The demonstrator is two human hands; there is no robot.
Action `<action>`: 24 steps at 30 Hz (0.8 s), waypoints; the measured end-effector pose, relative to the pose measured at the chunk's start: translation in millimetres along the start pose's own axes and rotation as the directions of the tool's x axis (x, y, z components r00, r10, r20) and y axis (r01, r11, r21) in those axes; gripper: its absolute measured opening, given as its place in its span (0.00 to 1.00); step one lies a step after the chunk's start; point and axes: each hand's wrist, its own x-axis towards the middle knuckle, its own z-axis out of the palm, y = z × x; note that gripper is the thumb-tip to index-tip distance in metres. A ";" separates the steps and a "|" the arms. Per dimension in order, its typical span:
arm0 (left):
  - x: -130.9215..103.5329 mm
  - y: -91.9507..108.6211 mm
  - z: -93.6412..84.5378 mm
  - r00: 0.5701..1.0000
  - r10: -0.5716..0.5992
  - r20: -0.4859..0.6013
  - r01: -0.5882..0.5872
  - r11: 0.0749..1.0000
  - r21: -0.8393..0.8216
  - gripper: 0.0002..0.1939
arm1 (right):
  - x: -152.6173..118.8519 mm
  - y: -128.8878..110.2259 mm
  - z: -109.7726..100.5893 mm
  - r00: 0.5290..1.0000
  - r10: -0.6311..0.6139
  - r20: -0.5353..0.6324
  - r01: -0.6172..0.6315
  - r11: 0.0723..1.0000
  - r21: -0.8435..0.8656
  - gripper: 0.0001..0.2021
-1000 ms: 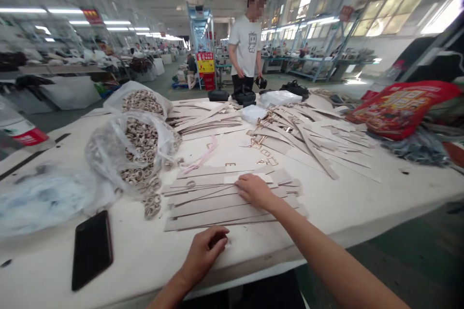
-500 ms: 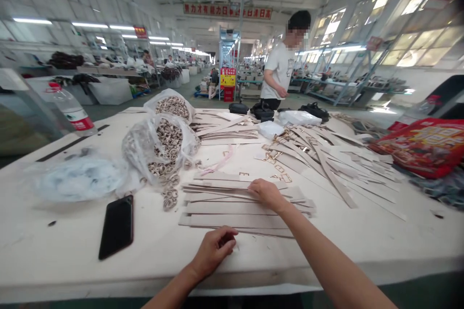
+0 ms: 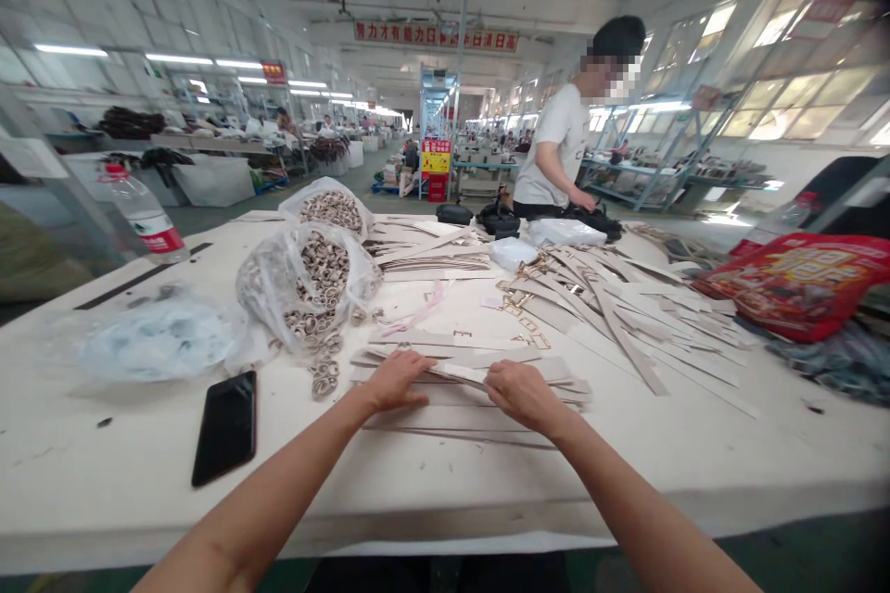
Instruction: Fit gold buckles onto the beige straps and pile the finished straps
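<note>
Beige flat strips (image 3: 451, 417) lie side by side in a bundle on the table in front of me. My right hand (image 3: 523, 394) is closed on a strap strip (image 3: 457, 373), which is lifted a little and slanted between my hands. My left hand (image 3: 398, 382) rests across the left part of the bundle, fingers stretched out and thumb apart. The strips under its palm are hidden. Just beyond the bundle lie small metal buckles (image 3: 534, 331) and a pink ribbon-like strip (image 3: 421, 310).
Clear bags of small beige rings (image 3: 324, 283) stand at the left, near a black phone (image 3: 226, 426) and a bottle (image 3: 149, 218). Many loose strips (image 3: 626, 334) spread right, beside a red bag (image 3: 799, 287). Across the table, a person (image 3: 556, 144) reaches toward black items (image 3: 594, 220).
My left hand has moved from the table's near side forward onto the strips. My right hand now holds a strip raised. The person opposite has shifted right and lowered a hand.
</note>
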 end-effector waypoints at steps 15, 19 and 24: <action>13.1 -16.8 -31.2 0.981 0.000 -0.196 0.026 0.991 0.129 0.22 | 0.4 7.6 0.3 0.929 0.148 -0.339 -0.175 0.983 -0.049 0.15; 33.8 1.2 -20.5 0.994 -0.025 -0.103 0.034 0.996 0.080 0.17 | 5.3 -2.2 -7.1 0.916 0.172 -0.363 -0.197 0.980 -0.034 0.16; 22.0 -9.8 -43.5 0.986 -0.149 -0.075 0.151 0.988 0.025 0.14 | -17.9 13.0 -31.4 0.897 0.330 -0.294 -0.328 0.943 0.059 0.17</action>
